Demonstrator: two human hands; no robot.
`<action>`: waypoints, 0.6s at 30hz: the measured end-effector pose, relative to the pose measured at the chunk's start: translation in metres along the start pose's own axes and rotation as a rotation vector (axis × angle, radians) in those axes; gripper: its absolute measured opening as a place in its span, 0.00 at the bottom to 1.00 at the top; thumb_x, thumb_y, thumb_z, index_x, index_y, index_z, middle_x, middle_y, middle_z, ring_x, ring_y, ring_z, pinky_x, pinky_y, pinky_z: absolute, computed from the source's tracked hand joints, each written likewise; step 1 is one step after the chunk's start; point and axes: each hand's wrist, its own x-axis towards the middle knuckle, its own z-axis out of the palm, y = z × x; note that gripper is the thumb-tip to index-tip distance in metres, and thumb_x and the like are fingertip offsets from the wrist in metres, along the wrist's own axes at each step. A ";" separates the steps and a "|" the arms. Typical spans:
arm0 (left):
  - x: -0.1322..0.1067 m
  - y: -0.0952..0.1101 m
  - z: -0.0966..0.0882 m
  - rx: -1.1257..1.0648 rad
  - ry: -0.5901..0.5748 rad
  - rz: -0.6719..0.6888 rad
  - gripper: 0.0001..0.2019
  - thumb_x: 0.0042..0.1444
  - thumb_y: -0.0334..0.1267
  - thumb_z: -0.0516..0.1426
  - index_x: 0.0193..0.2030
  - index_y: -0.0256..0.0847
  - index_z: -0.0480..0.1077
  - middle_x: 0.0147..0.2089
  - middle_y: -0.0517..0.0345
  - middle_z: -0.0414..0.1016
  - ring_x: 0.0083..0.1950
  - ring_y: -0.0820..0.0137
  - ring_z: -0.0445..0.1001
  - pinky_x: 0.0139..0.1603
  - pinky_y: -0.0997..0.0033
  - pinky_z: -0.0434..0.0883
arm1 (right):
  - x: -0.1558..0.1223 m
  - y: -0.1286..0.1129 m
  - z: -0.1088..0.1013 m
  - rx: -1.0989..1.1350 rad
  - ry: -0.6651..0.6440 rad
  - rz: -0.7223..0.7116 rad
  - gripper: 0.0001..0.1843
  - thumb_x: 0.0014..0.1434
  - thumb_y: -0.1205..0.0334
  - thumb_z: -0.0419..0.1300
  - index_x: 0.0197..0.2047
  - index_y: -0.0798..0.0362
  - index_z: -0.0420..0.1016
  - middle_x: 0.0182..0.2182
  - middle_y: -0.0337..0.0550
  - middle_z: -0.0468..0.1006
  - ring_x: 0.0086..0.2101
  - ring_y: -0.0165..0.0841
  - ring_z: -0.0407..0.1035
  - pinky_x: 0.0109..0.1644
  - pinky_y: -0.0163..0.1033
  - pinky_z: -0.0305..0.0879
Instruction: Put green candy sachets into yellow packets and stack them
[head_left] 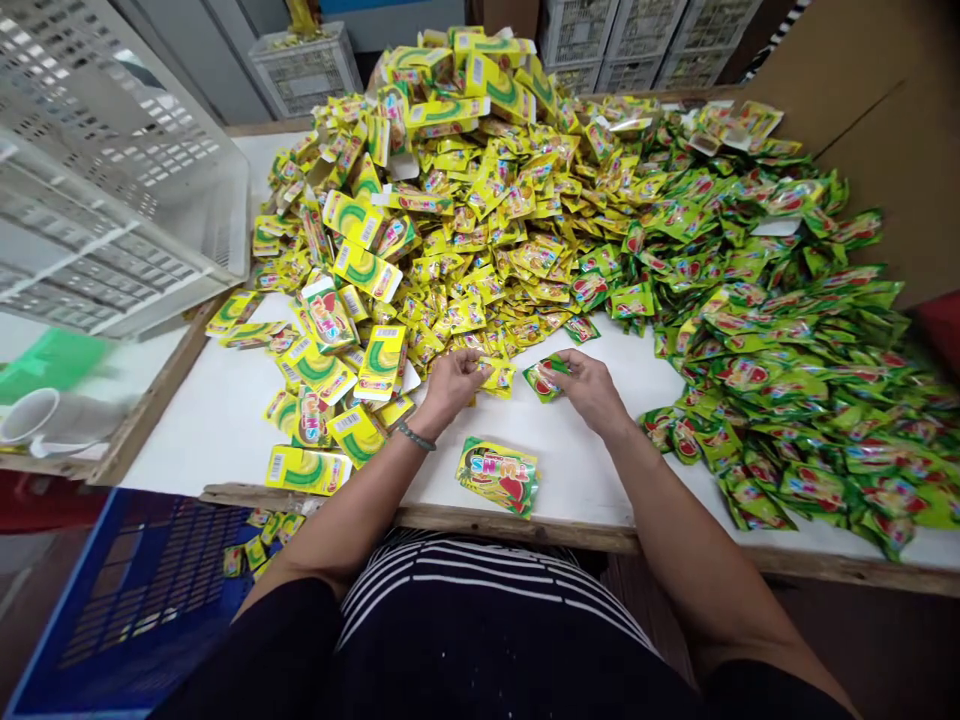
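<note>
My left hand (454, 388), with a beaded bracelet at its wrist, pinches a small yellow candy packet (498, 377). In my right hand (589, 388) is a green candy packet (544, 379) with a watermelon picture. The two packets are held a little apart over the white tabletop (581, 465). Below them, near the front edge, lies a flat yellow-and-green carton (498, 476) printed with a watermelon. Ahead of my left hand spreads a heap of yellow packets (480, 260); green packets (780, 300) are piled to the right.
Several yellow cartons (381, 362) lie loosely left of my left hand, with more stacked at the back. A white plastic crate (172, 190) stands tilted at the left, near a white cup (34, 418). A blue crate (142, 600) sits below the wooden table edge. Cardboard (885, 140) borders the right.
</note>
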 end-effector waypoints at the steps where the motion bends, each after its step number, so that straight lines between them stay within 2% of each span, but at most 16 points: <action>1: 0.000 -0.003 0.002 -0.114 -0.001 -0.024 0.17 0.40 0.39 0.69 0.34 0.38 0.68 0.20 0.70 0.60 0.21 0.78 0.58 0.24 0.77 0.56 | -0.002 -0.004 0.001 0.054 -0.001 0.017 0.21 0.46 0.46 0.68 0.39 0.51 0.76 0.33 0.41 0.79 0.30 0.35 0.74 0.31 0.40 0.72; 3: -0.001 -0.009 0.007 -0.241 -0.008 -0.044 0.20 0.38 0.41 0.70 0.31 0.39 0.64 0.21 0.70 0.61 0.21 0.80 0.59 0.23 0.78 0.58 | -0.007 -0.013 0.004 0.128 0.013 0.007 0.25 0.44 0.47 0.70 0.42 0.50 0.75 0.34 0.40 0.79 0.31 0.34 0.74 0.31 0.39 0.72; 6: -0.004 -0.013 0.014 -0.312 -0.040 -0.039 0.21 0.38 0.43 0.71 0.30 0.38 0.63 0.21 0.70 0.63 0.20 0.81 0.59 0.22 0.79 0.58 | -0.014 -0.023 0.014 0.184 0.005 -0.106 0.24 0.41 0.51 0.73 0.40 0.49 0.73 0.35 0.40 0.79 0.38 0.36 0.75 0.42 0.42 0.74; 9: -0.008 -0.012 0.020 -0.328 -0.134 -0.029 0.22 0.41 0.47 0.69 0.32 0.39 0.63 0.18 0.71 0.62 0.19 0.80 0.59 0.21 0.78 0.57 | -0.017 -0.025 0.026 0.076 -0.016 -0.183 0.19 0.44 0.53 0.71 0.38 0.50 0.73 0.36 0.41 0.79 0.41 0.37 0.73 0.48 0.45 0.72; 13: -0.015 -0.004 0.023 -0.351 -0.219 -0.043 0.23 0.43 0.51 0.68 0.35 0.39 0.64 0.20 0.70 0.62 0.21 0.78 0.62 0.23 0.78 0.61 | -0.016 -0.019 0.032 -0.075 0.036 -0.225 0.16 0.48 0.54 0.67 0.40 0.50 0.73 0.36 0.41 0.77 0.40 0.37 0.72 0.50 0.47 0.69; 16: -0.020 0.000 0.022 -0.366 -0.252 -0.029 0.27 0.36 0.44 0.72 0.38 0.40 0.63 0.22 0.73 0.59 0.23 0.81 0.61 0.25 0.79 0.60 | -0.016 -0.016 0.033 -0.045 0.074 -0.222 0.19 0.47 0.54 0.68 0.42 0.49 0.71 0.38 0.40 0.76 0.41 0.36 0.71 0.48 0.44 0.70; 18: -0.021 0.000 0.023 -0.385 -0.232 -0.027 0.30 0.32 0.41 0.73 0.38 0.40 0.61 0.21 0.75 0.56 0.21 0.82 0.56 0.25 0.80 0.57 | -0.017 -0.017 0.035 0.022 0.103 -0.166 0.24 0.45 0.52 0.69 0.45 0.49 0.70 0.39 0.40 0.75 0.39 0.34 0.71 0.44 0.42 0.71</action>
